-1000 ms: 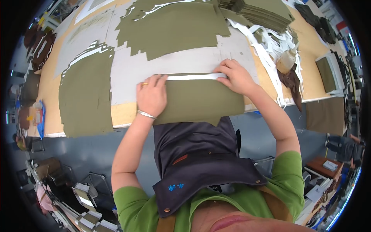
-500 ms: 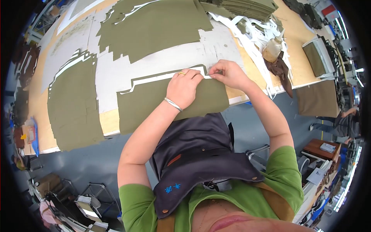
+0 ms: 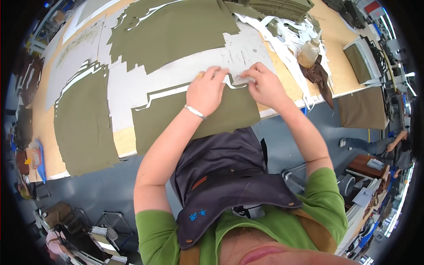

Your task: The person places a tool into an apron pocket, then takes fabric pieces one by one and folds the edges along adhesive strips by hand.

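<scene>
An olive fabric panel (image 3: 194, 115) lies at the table's front edge and hangs slightly over it. Along its stepped far edge runs a white strip (image 3: 168, 92). My left hand (image 3: 206, 90) rests over the middle of that edge, its fingers apart and a little blurred. Just right of it, my right hand (image 3: 263, 86) is closed in a pinch at the strip's right end; what lies between its fingertips is too small to make out. Overlapped olive pieces with white edges lie beyond the hands (image 3: 176, 33) and to the left (image 3: 84, 119).
White strips (image 3: 291, 57) lie tangled at the right, beside a glue bottle (image 3: 308, 53) and a dark brown cloth (image 3: 317, 77). Stacked olive pieces (image 3: 282, 9) stand at the back. A person (image 3: 388, 145) is at the far right.
The panel has shifted left in view and its stepped edge has come into sight. My left hand has moved right, close to my right hand, and its fingers have since lifted and spread.
</scene>
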`<action>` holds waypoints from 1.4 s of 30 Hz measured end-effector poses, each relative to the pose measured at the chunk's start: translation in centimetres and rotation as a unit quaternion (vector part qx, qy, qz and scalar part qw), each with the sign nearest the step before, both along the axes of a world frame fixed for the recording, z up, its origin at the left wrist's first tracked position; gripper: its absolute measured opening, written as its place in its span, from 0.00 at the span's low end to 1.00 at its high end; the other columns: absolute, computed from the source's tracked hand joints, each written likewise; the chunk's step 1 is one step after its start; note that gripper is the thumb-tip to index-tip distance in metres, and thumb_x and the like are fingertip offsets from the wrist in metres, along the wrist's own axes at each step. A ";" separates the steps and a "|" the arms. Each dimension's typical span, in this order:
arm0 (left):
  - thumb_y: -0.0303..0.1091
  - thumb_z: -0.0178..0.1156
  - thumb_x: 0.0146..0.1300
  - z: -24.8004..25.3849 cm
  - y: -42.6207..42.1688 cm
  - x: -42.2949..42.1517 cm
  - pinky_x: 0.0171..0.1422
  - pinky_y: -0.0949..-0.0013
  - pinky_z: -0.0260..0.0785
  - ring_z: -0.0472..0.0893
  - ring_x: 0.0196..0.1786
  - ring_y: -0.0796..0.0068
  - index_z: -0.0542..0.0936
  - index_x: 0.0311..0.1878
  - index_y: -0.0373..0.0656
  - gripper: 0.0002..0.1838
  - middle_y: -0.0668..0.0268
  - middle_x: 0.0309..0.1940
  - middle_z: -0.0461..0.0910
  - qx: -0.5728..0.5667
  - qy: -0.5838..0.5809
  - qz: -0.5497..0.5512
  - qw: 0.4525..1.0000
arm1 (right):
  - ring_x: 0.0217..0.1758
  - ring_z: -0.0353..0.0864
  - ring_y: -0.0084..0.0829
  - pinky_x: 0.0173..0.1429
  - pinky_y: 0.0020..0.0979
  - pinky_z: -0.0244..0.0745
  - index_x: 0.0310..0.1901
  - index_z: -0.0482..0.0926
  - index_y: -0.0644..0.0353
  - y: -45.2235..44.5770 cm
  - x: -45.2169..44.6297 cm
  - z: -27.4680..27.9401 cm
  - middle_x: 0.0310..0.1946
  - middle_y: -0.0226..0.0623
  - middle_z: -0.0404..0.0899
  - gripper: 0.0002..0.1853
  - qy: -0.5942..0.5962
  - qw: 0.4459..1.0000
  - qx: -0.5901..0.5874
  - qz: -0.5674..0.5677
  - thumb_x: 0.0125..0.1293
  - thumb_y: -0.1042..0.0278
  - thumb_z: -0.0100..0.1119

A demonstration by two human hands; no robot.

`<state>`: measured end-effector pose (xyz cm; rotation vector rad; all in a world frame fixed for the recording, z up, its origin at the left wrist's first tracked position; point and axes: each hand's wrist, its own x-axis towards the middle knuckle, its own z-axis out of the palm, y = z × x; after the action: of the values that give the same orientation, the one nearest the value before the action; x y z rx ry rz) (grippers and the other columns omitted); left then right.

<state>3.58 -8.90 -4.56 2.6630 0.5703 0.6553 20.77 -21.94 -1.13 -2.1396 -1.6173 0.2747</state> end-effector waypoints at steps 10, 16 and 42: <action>0.28 0.64 0.59 0.6 0.5 -0.7 0.49 0.61 0.75 0.81 0.46 0.61 0.83 0.45 0.46 0.10 0.66 0.42 0.79 -0.061 -0.055 -0.007 0.997 | 0.50 0.80 0.44 0.56 0.38 0.78 0.42 0.84 0.62 1.9 -3.3 -2.4 0.48 0.45 0.76 0.11 0.156 0.978 -0.030 -0.137 0.58 0.68 0.68; 0.26 0.60 0.60 -2.1 -1.2 -1.5 0.56 0.62 0.72 0.79 0.53 0.66 0.83 0.50 0.44 0.14 0.69 0.49 0.80 0.059 -0.051 -0.027 0.997 | 0.47 0.81 0.44 0.53 0.39 0.78 0.45 0.84 0.60 1.2 -4.6 -2.7 0.48 0.44 0.76 0.11 0.125 0.983 0.014 -0.133 0.60 0.70 0.66; 0.30 0.59 0.63 -1.7 -0.7 -1.9 0.58 0.61 0.70 0.77 0.59 0.66 0.82 0.53 0.47 0.15 0.69 0.57 0.80 0.088 0.001 -0.033 0.996 | 0.49 0.81 0.41 0.45 0.41 0.81 0.60 0.75 0.62 1.1 -5.8 -4.3 0.49 0.41 0.73 0.24 -0.149 0.989 0.015 -0.018 0.60 0.71 0.57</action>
<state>1.69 -9.58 -6.30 2.8327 0.4400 0.7154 15.00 -20.89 -5.48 -2.2679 -1.7263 -0.0857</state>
